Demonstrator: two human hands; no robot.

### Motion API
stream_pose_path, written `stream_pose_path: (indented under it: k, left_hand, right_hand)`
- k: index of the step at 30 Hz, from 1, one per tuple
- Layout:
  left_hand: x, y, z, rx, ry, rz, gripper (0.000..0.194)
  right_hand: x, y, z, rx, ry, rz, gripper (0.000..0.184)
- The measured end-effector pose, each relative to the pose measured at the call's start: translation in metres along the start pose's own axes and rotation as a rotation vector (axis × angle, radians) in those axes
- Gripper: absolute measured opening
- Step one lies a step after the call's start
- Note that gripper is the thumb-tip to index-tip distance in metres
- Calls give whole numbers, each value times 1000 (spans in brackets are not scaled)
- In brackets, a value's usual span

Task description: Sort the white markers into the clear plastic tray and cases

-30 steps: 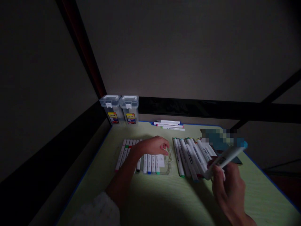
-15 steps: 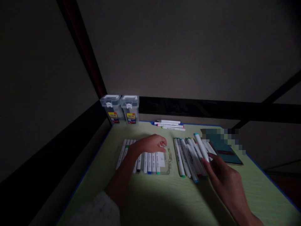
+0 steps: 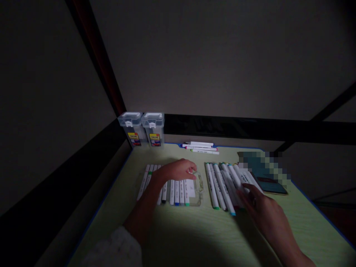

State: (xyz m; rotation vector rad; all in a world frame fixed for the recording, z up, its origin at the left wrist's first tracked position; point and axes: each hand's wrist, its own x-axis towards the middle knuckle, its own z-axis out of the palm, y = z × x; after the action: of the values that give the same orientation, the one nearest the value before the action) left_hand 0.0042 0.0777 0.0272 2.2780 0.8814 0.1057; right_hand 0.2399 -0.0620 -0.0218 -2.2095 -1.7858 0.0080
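My right hand (image 3: 261, 209) pinches the near end of a white marker (image 3: 234, 175) with a blue far tip. This marker lies low among a group of loose white markers (image 3: 218, 181) with green, blue and other coloured ends. Its near end is hidden by my fingers. My left hand (image 3: 182, 170) rests over a clear plastic case (image 3: 200, 185) holding a row of white markers (image 3: 177, 193). Its fingers are bent, with a gap between thumb and forefinger and nothing between them. The left forearm covers some of that row.
Two clear lidded boxes (image 3: 154, 129) with yellow labels stand at the back left. Several markers (image 3: 201, 148) lie crosswise at the back edge. A dark flat panel (image 3: 264, 172), partly pixelated, lies to the right on the light green table (image 3: 172, 233).
My right hand has lowered the blue-tipped marker from a raised tilt down among the loose ones, some of which have shifted slightly. My left hand has stayed in place.
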Motion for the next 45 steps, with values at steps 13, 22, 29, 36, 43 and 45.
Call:
stream_pose_path:
  k: [13, 22, 29, 36, 43, 45]
  left_hand:
    - [3, -4, 2, -8, -28, 4, 29]
    - [2, -4, 1, -18, -29, -12, 29]
    - [2, -4, 2, -17, -31, 0, 29]
    - [3, -3, 2, -9, -40, 8, 27]
    - [2, -2, 3, -3, -22, -5, 28]
    - [2, -2, 3, 8, -32, 0, 27]
  right_hand:
    - [-1, -2, -1, -125, -140, 30, 39]
    - [-2, -1, 2, -141, -114, -4, 42]
    - [-2, -4, -1, -144, -119, 2, 41]
    - [-2, -3, -1, -136, -85, -46, 40]
    - [-3, -2, 0, -86, -44, -93, 39]
    - [-3, -3, 0, -78, -45, -96, 38]
